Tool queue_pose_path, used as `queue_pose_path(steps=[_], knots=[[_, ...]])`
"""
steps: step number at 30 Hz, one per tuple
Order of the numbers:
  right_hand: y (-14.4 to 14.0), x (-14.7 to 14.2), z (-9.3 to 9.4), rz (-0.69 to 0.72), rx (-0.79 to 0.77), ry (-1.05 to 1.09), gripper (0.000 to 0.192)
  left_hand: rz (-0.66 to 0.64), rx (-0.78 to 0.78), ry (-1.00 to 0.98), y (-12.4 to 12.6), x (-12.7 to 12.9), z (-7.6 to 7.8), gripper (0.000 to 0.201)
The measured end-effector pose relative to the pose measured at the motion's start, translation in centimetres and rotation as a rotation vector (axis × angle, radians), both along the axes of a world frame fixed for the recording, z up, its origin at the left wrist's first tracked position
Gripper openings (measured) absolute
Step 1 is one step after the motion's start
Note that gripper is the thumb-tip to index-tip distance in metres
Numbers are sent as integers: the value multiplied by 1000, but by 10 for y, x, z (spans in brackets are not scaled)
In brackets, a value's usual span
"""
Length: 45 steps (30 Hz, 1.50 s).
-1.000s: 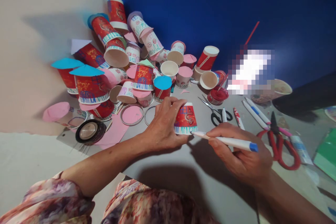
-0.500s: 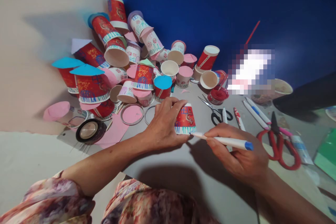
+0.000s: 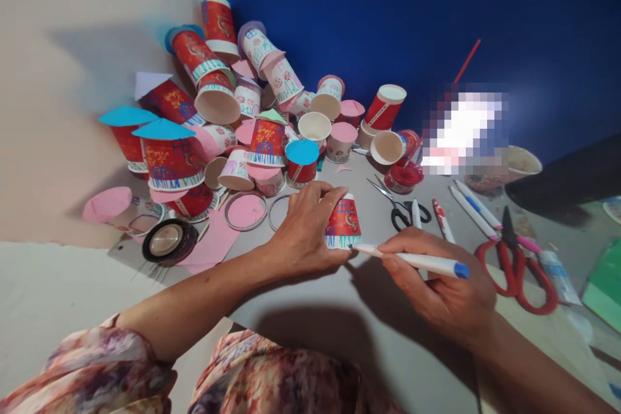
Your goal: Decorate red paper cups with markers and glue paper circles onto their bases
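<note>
A red and white paper cup [image 3: 347,218] stands upside down on the grey table, with a blue window and blue and green strokes drawn on it. My left hand [image 3: 308,229] grips the cup from its left side, thumb low near the rim and fingers over the top. In my right hand [image 3: 444,284] is a white felt-tip pen [image 3: 417,261] with a blue end. Its tip touches the white band at the cup's lower edge. My left fingers hide part of the cup.
Decorated paper cups [image 3: 264,142] are heaped behind, against the wall. Right of centre lie black-handled scissors [image 3: 402,210], more markers [image 3: 473,207] and red-handled scissors [image 3: 517,272]. Two tape rings [image 3: 246,211] and pink paper [image 3: 213,239] lie left, beside a dark round tin [image 3: 167,242].
The view has shifted very slightly. The cup looks turned a little in my left hand, and the pen tip stays at its lower edge.
</note>
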State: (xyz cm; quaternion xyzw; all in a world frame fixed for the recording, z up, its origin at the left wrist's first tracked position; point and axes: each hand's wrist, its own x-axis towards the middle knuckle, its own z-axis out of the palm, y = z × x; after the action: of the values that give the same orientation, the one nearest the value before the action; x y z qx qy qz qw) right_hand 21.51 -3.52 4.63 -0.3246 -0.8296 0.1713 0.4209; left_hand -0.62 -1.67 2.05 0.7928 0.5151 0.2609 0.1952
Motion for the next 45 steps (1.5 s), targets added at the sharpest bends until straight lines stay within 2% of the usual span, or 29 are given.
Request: queue_pose_path(steps=[5,13,19,26,33,38,41,45], knots=[[1,6,-5,-43,-19,51,11,8,34,27,-1,0,-2,92],[2,4,-2,14,-36,2,12,-1,28,37,1,-1,-4,95],[2,6,-4,-28,-23,12,11,-6,38,47,0,-1,-3,95],[1,1,-2,29,3,-21,11,-6,30,68,0,-1,-2,91],[0,3,-2,4,-25,38,13,5,55,65,0,-1,-3,90],[0,0,-1,36,-18,-22,11,-3,48,80,-1,-1,-2,91],[0,4,-3,16,-38,-10,11,1,69,84,0,-1,-3,92],[0,12,-11,-103,-68,104,11,7,123,55,0,-1,-6,93]])
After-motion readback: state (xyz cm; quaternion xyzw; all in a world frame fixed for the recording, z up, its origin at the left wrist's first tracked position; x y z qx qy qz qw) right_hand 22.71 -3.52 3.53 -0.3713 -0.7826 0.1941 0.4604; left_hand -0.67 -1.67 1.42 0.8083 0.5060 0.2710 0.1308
